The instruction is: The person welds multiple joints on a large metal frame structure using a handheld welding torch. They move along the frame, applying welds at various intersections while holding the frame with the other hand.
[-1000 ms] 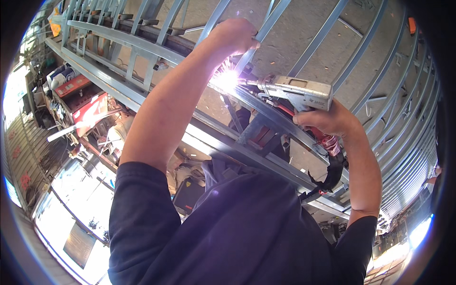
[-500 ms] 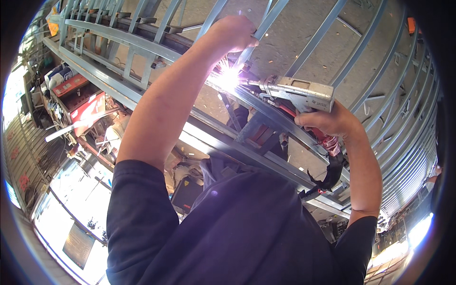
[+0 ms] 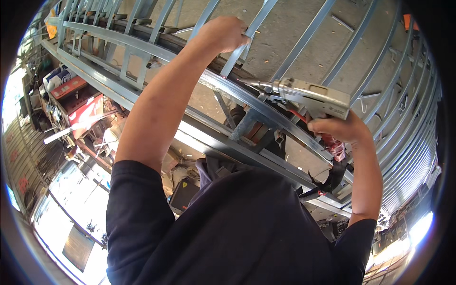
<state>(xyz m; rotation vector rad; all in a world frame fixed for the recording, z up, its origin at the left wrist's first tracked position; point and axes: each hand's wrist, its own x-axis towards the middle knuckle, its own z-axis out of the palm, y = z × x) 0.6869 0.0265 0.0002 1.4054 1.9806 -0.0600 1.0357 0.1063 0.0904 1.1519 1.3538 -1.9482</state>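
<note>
My right hand is wrapped round the handle of a grey handheld welding gun. The gun's thin nozzle points left, with its tip above a long metal rail and no arc at it. A red-wrapped cable hangs below the grip. With its fingers closed, my left hand holds a flat grey metal bar. The bar's lower end meets the rail, where a small reddish glowing spot shows. My left fingertips are partly hidden behind the hand.
Several parallel metal bars of the frame run over the concrete floor to the right. Another rail crosses close to my body. At left stand a red tool cabinet and a pale tube. A black case lies below.
The bright arc and sparks at the joint have gone out. The welding gun has shifted to the right, away from the joint. My left hand stays on the bar.
</note>
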